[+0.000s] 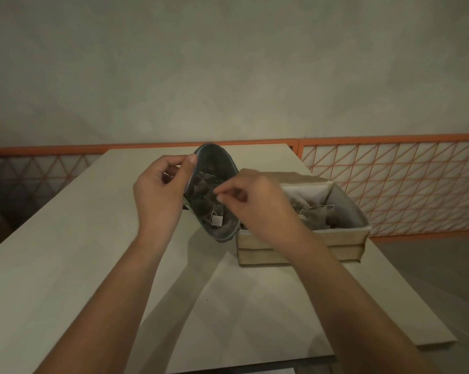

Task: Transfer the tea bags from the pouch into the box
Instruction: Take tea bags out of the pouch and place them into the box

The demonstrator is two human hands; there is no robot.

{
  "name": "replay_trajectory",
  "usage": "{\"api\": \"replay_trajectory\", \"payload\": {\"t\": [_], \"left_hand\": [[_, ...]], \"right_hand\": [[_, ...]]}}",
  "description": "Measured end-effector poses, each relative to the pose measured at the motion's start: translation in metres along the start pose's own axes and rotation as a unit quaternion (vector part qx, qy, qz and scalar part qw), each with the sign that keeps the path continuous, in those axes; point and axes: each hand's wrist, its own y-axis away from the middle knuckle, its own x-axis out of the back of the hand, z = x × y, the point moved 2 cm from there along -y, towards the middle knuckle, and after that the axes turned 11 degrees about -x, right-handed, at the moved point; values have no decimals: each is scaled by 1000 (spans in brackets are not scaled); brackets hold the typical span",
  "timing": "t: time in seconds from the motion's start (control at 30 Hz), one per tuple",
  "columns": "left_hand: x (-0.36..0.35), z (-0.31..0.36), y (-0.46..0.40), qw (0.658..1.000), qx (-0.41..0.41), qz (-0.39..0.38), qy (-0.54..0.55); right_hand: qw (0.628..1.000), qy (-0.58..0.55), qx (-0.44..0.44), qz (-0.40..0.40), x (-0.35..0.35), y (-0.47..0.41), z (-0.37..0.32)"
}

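The pouch [214,190] gapes open just left of the box [303,238], touching its near-left corner, with tea bags [205,188] heaped inside. More tea bags lie in the box. The left hand [159,195] pinches the pouch's rim; the right hand [254,201] pinches something small at its mouth. Bare surface [66,252] spreads left of the box.

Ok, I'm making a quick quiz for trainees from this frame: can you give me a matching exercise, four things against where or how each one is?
Things:
1. left hand
2. right hand
3. pouch
4. box

States:
A. on the table, open, tea bags inside
B. pinches the pouch rim
C. held open and tilted, tea bags inside
D. fingers at the pouch mouth, over the tea bags

Pairs: 1-B, 2-D, 3-C, 4-A
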Motion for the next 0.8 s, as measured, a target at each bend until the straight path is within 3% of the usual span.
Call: {"api": "replay_trajectory", "payload": {"t": [0.2, 0.37, 0.53, 0.63, 0.8], "left_hand": [[6, -2, 1, 1000, -17, -13, -2], [10, -1, 2, 1000, -28, -10, 0], [9, -1, 4, 1000, -27, -11, -1], [10, -1, 6, 999, -29, -14, -5], [12, -2, 7, 999, -25, -20, -16]], "right_hand": [[967, 204, -28, -152, -46, -26, -5], [937, 333, 25, -96, -48, -21, -8], [905, 410, 50, -98, -50, -27, -5], [927, 361, 51, -87, -51, -28, 1], [985, 127, -39, -114, -29, -27, 8]]}}
